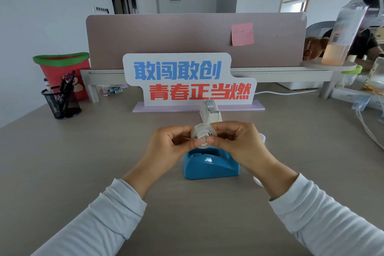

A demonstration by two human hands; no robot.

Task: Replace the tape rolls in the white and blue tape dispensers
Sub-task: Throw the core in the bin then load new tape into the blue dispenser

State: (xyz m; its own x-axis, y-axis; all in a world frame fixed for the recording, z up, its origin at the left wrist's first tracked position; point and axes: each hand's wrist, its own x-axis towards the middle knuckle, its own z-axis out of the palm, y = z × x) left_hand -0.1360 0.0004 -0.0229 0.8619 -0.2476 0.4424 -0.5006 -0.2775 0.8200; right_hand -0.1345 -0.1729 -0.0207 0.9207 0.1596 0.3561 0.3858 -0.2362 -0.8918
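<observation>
Both hands are up in the middle, grasping one clear tape roll (203, 134) between them. The left hand (166, 143) pinches the roll from the 9 o'clock side and the right hand (236, 141) pinches it from the 3 o'clock side, with both thumbs pressed on the little core in the middle of the roll. So each grip is closed on the tape roll, which is held in the air and not touching the bench (104, 151). Right under the hands, toward 6 o'clock, sits the blue tape dispenser (209, 164) on the bench, and its slot on top looks empty. Behind the hands, toward 12 o'clock, stands the white tape dispenser (211, 113), and it has a roll of tape in it. Just behind that is a big white sign (187, 81) with blue and red letters. Far off at 10 o'clock there is a black mesh pen cup (61, 103) with pens in it, and a red bin (62, 70) with a green rim stands behind it. A pink sticky note (242, 34) is stuck on the divider wall at 1 o'clock. A clear bottle (345, 33) stands on a shelf at 2 o'clock.
</observation>
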